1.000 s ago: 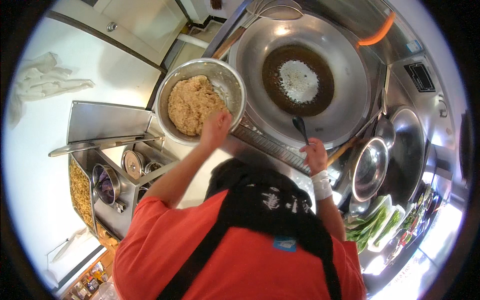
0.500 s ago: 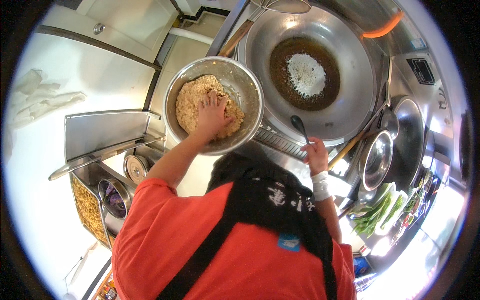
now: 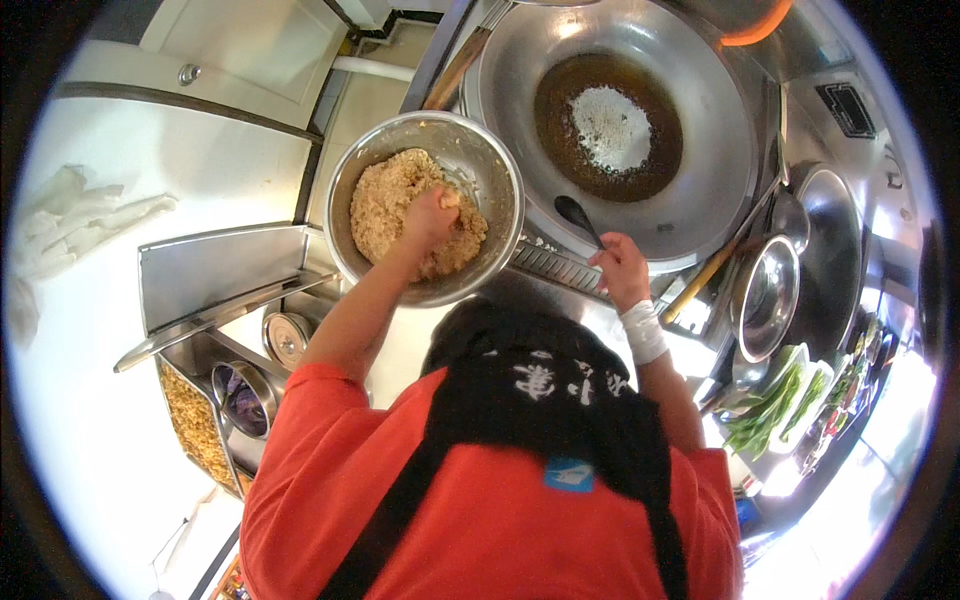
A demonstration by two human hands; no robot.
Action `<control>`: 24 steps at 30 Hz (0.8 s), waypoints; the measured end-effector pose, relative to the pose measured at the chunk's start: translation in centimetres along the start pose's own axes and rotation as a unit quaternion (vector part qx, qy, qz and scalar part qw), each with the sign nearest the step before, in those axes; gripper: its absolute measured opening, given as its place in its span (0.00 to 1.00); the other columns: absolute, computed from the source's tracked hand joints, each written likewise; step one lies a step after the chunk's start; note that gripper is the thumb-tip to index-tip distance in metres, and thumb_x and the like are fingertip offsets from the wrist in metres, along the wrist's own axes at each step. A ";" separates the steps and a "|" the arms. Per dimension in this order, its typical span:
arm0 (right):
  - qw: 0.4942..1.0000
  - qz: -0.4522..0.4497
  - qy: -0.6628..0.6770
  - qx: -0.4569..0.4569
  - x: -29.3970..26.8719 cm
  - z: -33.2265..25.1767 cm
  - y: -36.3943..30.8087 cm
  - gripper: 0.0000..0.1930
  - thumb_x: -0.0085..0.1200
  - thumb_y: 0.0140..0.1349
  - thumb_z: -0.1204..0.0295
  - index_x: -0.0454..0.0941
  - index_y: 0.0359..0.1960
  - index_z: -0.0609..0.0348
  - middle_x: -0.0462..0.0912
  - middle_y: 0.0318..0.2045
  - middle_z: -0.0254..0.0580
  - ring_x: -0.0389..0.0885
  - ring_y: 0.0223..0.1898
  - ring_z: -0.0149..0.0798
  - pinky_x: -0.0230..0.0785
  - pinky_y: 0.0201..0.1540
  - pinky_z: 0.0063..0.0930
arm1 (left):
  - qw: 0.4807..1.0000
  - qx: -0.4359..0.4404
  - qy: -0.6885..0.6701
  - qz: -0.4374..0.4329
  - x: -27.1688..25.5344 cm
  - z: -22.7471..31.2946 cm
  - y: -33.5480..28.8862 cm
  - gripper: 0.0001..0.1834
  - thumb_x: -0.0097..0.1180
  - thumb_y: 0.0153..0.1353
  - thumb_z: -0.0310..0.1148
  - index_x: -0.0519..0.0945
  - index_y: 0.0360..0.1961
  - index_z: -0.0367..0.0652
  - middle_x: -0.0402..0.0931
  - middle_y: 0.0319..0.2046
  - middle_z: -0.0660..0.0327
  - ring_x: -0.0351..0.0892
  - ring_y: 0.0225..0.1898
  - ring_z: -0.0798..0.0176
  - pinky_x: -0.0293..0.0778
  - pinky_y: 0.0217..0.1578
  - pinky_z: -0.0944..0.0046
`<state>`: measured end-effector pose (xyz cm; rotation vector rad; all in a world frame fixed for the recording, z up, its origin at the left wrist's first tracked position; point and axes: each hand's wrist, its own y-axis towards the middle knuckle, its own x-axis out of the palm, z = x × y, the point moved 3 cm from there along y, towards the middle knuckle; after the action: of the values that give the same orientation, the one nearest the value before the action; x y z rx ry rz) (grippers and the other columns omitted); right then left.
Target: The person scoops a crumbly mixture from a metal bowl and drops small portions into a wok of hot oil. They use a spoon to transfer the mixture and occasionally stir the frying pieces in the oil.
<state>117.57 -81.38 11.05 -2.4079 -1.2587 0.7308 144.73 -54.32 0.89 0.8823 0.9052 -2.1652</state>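
A steel mixing bowl [image 3: 508, 165] holds a mound of pale brown, grainy mixture [image 3: 385, 195]. My left hand [image 3: 430, 218] is in the bowl, closed like a fist around some of the mixture, with a lump showing at the thumb side. In my right hand [image 3: 622, 270] is a dark spoon [image 3: 575, 212] by its handle; its bowl points up and to the left at the near rim of a large wok [image 3: 710, 150]. Dark oil [image 3: 655, 180] lies in the wok, with white foam [image 3: 610, 128] in its middle. White wrapping circles my right wrist.
A wooden-handled strainer [image 3: 460, 70] lies left of the wok. On the right are a ladle [image 3: 790, 220], a steel bowl [image 3: 768, 300] and green vegetables [image 3: 770, 410]. At lower left stand a lidded pot [image 3: 285, 340], a small steel pot [image 3: 243, 400] and a tray of yellowish food [image 3: 195, 425].
My left hand has gone from spread flat on the mixture to closed around a lump. The spoon has swung leftward, nearer the bowl. The whole view has shifted slightly.
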 end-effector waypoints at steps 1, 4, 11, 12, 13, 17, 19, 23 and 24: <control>1.000 0.000 -0.013 -0.005 0.0 0.1 0.3 0.17 0.53 0.66 0.76 0.74 0.56 0.67 0.88 0.34 0.45 0.77 0.19 0.29 0.72 0.22 0.26 | 0.994 -0.045 -0.102 0.011 -0.8 -0.1 -0.4 0.28 0.65 0.61 0.37 0.75 0.61 0.42 0.79 0.53 0.43 0.82 0.51 0.44 0.78 0.51 0.52; 1.000 -0.015 -0.001 0.003 -0.3 0.6 0.9 0.17 0.53 0.65 0.76 0.74 0.56 0.67 0.88 0.34 0.46 0.77 0.19 0.29 0.72 0.22 0.27 | 0.958 -0.058 -0.269 0.075 -2.1 0.9 -1.9 0.31 0.66 0.60 0.35 0.73 0.64 0.41 0.79 0.53 0.43 0.82 0.52 0.45 0.77 0.52 0.54; 1.000 -0.014 0.019 0.004 -0.4 1.6 0.8 0.17 0.54 0.64 0.77 0.75 0.55 0.64 0.88 0.32 0.44 0.76 0.19 0.29 0.71 0.22 0.26 | 0.975 0.018 0.220 0.014 0.1 3.6 -3.9 0.32 0.67 0.59 0.45 0.74 0.62 0.45 0.72 0.61 0.44 0.67 0.66 0.38 0.61 0.66 0.38; 0.999 -0.017 0.029 0.004 -0.4 1.6 0.8 0.17 0.54 0.64 0.77 0.75 0.55 0.64 0.88 0.33 0.44 0.77 0.19 0.29 0.71 0.22 0.26 | 0.981 -0.003 0.195 0.001 0.4 3.8 -3.8 0.34 0.66 0.59 0.51 0.74 0.63 0.47 0.66 0.65 0.42 0.58 0.71 0.35 0.51 0.68 0.31; 0.999 -0.016 0.038 0.013 -0.5 1.6 0.7 0.17 0.54 0.64 0.77 0.75 0.55 0.64 0.88 0.33 0.44 0.77 0.19 0.29 0.71 0.22 0.26 | 0.982 0.014 0.188 0.028 0.6 4.3 -3.8 0.33 0.66 0.60 0.51 0.74 0.62 0.47 0.66 0.65 0.42 0.58 0.71 0.35 0.52 0.67 0.30; 1.000 -0.010 -0.010 0.001 -1.0 1.5 0.0 0.17 0.55 0.64 0.77 0.75 0.55 0.62 0.88 0.33 0.43 0.79 0.21 0.30 0.72 0.23 0.26 | 0.981 0.057 0.149 0.114 2.4 6.3 -3.5 0.29 0.63 0.63 0.53 0.78 0.59 0.47 0.67 0.66 0.43 0.59 0.71 0.35 0.55 0.65 0.25; 1.000 -0.007 -0.012 0.011 -1.1 1.8 -0.6 0.16 0.55 0.65 0.77 0.75 0.55 0.61 0.88 0.32 0.42 0.80 0.21 0.31 0.73 0.24 0.27 | 0.977 0.055 0.169 0.120 3.5 6.8 -2.5 0.27 0.61 0.64 0.53 0.80 0.57 0.48 0.68 0.67 0.44 0.59 0.71 0.35 0.56 0.64 0.23; 0.999 -0.008 -0.037 0.032 -1.1 2.2 -1.0 0.16 0.56 0.65 0.74 0.76 0.54 0.60 0.88 0.32 0.42 0.80 0.21 0.31 0.74 0.25 0.30 | 0.959 0.033 0.275 0.065 5.5 6.3 0.6 0.22 0.62 0.62 0.48 0.84 0.54 0.51 0.72 0.66 0.54 0.63 0.71 0.37 0.59 0.62 0.22; 0.998 -0.009 -0.040 0.043 -1.0 2.3 -1.1 0.17 0.56 0.64 0.73 0.76 0.54 0.60 0.87 0.31 0.42 0.80 0.21 0.32 0.74 0.25 0.30 | 0.956 0.038 0.286 0.052 5.9 6.0 1.4 0.21 0.62 0.61 0.47 0.85 0.52 0.51 0.74 0.65 0.56 0.64 0.70 0.38 0.61 0.62 0.22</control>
<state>115.05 -81.50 10.03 -2.3173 -1.2518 0.8665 140.33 -61.38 -0.87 1.6069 1.0143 -1.8865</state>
